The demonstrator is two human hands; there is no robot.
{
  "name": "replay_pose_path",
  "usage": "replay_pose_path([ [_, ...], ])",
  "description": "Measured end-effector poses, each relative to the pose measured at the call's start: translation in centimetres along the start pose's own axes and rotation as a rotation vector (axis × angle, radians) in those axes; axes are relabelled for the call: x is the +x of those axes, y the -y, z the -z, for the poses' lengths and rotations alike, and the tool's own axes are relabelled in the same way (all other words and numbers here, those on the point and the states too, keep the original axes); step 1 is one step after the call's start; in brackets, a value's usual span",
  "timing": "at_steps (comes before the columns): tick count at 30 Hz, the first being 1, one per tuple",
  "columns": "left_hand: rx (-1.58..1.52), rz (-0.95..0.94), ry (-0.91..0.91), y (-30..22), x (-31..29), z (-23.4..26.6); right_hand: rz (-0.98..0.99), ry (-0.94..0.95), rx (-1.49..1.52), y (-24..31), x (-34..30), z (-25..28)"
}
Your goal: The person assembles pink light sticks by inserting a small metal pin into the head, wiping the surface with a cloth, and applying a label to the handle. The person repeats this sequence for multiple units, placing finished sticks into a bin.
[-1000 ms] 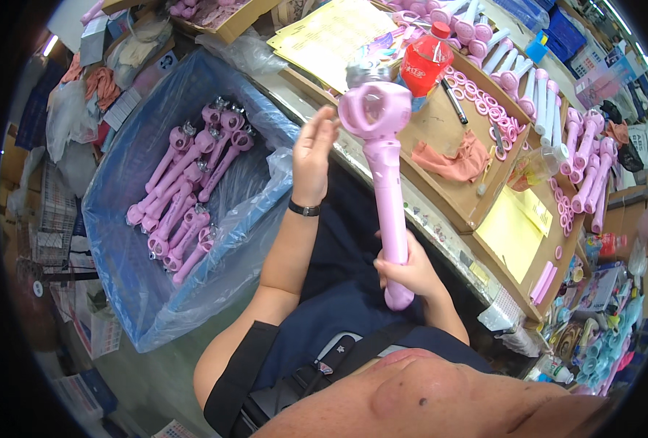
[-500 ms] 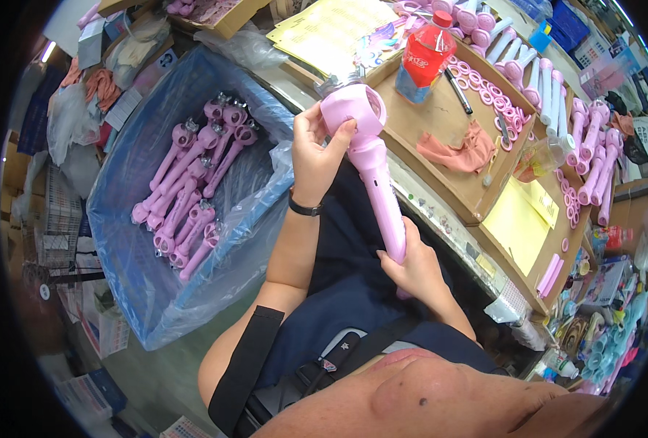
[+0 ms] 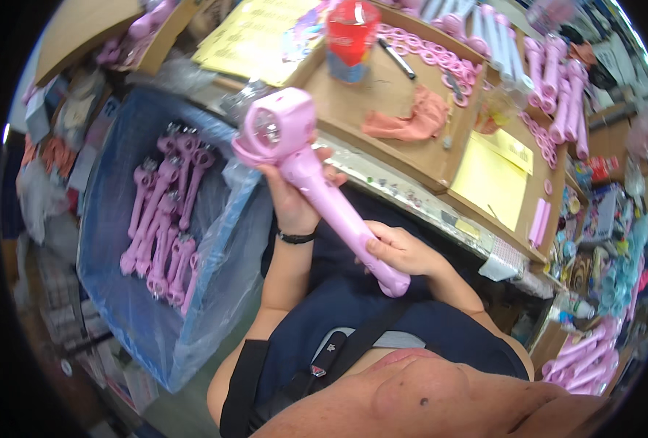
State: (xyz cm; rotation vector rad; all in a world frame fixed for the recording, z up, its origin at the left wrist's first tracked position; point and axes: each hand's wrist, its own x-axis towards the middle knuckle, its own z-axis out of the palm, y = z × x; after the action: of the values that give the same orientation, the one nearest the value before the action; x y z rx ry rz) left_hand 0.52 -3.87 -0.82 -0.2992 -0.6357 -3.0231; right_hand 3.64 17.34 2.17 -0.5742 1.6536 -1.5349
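Held across my lap is a pink plastic wand (image 3: 331, 208) with a long handle and a wide, open, boxy head that has something shiny inside. My left hand (image 3: 295, 201) is closed around its neck just below the head, with some fingers hidden behind it. Lower down, my right hand (image 3: 400, 248) grips the handle near its rounded end. To the left, several similar pink wands (image 3: 165, 212) with silvery tips lie in a crate lined with blue plastic (image 3: 229, 241).
On the workbench, a shallow cardboard tray (image 3: 411, 164) holds a red-labelled bottle (image 3: 351, 40), a black marker (image 3: 397, 58), a peach cloth (image 3: 411, 117) and pink rings (image 3: 441, 55). Yellow sheets (image 3: 247, 36) lie farther left. More pink handles (image 3: 572, 102) stand at the far right.
The wand has turned so its head tilts left and shows its other side. My left hand has shifted from the head to the neck. The view has swung somewhat.
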Motion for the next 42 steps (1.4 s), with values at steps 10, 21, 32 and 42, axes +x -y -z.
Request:
replay_pose_path([
  [10,-0.001,-0.079,-0.026,-1.7,-0.5,1.1,-0.067,-0.936,-0.839,-0.4,-11.3,23.7],
  [21,-0.01,-0.321,0.054,-3.0,-0.9,0.4,-0.376,-0.706,-1.149,-3.7,-10.3,33.3],
  [32,-0.497,-0.248,-0.029,-3.2,-1.0,-1.1,0.116,-1.151,-1.456,-9.2,-9.6,29.7],
  [42,-0.432,-0.282,0.006,-4.0,-1.9,0.1,0.139,-1.229,-0.877,-9.3,-14.7,31.5],
])
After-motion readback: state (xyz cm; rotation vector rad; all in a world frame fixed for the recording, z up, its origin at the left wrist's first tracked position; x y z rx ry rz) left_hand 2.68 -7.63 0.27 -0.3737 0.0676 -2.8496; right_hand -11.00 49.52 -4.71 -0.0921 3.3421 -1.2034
